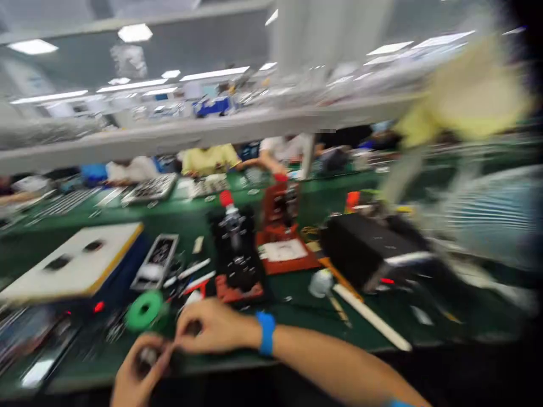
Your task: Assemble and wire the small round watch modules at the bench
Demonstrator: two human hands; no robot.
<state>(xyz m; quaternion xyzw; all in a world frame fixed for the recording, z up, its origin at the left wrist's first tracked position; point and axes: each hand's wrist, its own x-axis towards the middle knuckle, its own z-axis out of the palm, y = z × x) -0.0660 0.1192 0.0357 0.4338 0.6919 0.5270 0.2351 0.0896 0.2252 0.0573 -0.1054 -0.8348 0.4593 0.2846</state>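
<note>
Near the bench's front edge, my left hand (pixel 138 373) is curled with thumb and fingers together; a small pale-grey thing shows inside the curl, too blurred to name. My right hand (pixel 218 327), with a blue wristband (pixel 266 333), meets it in a pinch. Whatever lies between the fingertips is hidden or too small to make out. Just behind the hands is a green spool (pixel 145 311). Beyond my right hand stands a black fixture (pixel 237 249) with a red-tipped lever, and beside it an orange-red fixture (pixel 282 226) bearing a white plate.
A white-topped box (pixel 80 257) stands at the left, near a grey tray (pixel 158 260) of small parts. To the right are a black box (pixel 373 243), a white-handled tool (pixel 371 316) and a blurred fan (pixel 494 215). A shelf beam (pixel 203 133) crosses above; people work across the bench.
</note>
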